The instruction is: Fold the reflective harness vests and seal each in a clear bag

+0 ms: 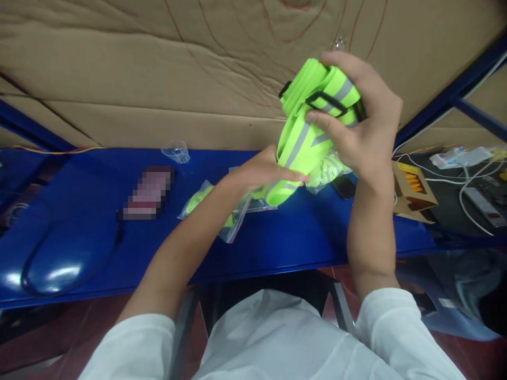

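Observation:
A folded neon-yellow reflective strap [297, 140] with grey stripes and black buckles is held up above the blue table. My right hand [362, 116] grips its upper part, thumb over the front beside a black buckle. Lower down, my left hand [267, 171] is closed round the strap's lower end, with the thumb and fingers pressed on it. Behind and below the hands lie clear plastic bags with more yellow material, one bag [327, 171] to the right and another [198, 198] partly hidden by my left forearm.
On the blue table [301, 237] are a blurred pinkish object [148, 192], a clear cup [176, 152], a black cable [29, 258] and a dark phone-like object [344, 186]. At right stand an open cardboard box [414, 195] and white cables with a power strip [461, 157]. Cardboard covers the back.

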`<state>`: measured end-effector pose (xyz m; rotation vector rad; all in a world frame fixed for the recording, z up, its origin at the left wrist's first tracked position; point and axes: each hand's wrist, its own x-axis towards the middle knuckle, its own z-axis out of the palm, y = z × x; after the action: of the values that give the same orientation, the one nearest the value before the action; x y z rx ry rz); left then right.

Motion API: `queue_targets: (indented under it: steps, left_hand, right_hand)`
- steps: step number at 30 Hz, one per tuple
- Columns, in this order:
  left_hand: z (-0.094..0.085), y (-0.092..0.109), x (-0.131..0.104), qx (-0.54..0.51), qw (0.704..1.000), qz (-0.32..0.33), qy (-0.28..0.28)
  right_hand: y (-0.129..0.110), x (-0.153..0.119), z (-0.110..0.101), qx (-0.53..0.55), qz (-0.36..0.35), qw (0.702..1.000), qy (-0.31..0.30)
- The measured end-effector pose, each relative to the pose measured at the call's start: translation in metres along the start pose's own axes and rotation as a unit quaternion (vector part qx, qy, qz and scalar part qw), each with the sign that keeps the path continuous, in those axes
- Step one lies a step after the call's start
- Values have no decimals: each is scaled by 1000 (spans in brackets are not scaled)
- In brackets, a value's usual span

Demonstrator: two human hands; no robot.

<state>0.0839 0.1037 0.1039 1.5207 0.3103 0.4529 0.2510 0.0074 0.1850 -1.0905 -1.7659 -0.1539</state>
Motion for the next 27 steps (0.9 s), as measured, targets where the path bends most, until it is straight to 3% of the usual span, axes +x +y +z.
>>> queue_targets:
  steps: [2,4,7,9,10,13,16,19,20,24,27]
  left_hand:
    - [-11,8,-5,72,997,-19,15]
    - [-21,15,-11,126,991,-40,-4]
    - [-26,22,-15,163,986,-34,-20]
    - [-25,24,-15,177,984,23,-20]
    - [-23,25,-15,181,982,58,-13]
    - [-21,30,-16,177,977,113,21]
    - [-21,36,-20,161,982,89,31]
    - [-22,40,-23,163,982,76,51]
    - [-22,41,-24,167,982,72,55]
    - [-19,47,-27,194,976,81,63]
    - [-13,51,-31,187,973,107,78]
  right_hand:
    - [5,0,-1,48,49,998,13]
    - [11,0,1,134,134,982,2]
    - [20,-1,14,305,260,914,-63]
    - [28,-2,25,372,304,869,-118]
    - [32,-2,31,373,313,862,-141]
    - [44,-2,46,305,300,890,-155]
    - [44,-2,53,186,244,950,-53]
    - [28,-2,47,68,157,985,27]
    - [21,-2,43,52,136,989,17]
    - [-4,-3,31,6,92,987,-132]
    - [-11,-2,33,11,121,982,-146]
